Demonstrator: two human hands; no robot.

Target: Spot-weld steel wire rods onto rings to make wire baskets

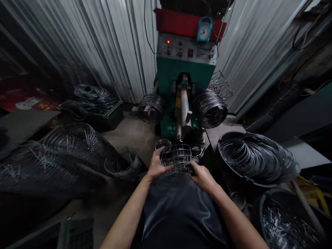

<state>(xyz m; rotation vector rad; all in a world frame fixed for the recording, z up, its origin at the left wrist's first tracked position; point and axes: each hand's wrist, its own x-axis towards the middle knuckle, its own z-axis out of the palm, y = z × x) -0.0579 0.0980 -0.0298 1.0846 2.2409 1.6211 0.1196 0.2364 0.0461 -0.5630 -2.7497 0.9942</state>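
Between my hands is a small round wire basket (177, 159), tilted under the electrode tip of a green spot welding machine (166, 74). My left hand (157, 164) grips the basket's left side, thumb toward me and fingers on the far side. At the right side my right hand (200, 175) is closed on the basket's rim; its fingertips are partly hidden. The machine's metal arm (185, 107) reaches down just beyond the basket. A round metal ring or cup (163, 143) sits beyond my left fingers.
Coils of wire rings hang left (150, 109) and right (210, 108) of the machine. A tub of wire rings (220, 152) stands right, above a bucket of short metal pieces (285, 221). Stacked wire baskets (77, 145) fill the left. A blue clock (204, 30) tops the machine.
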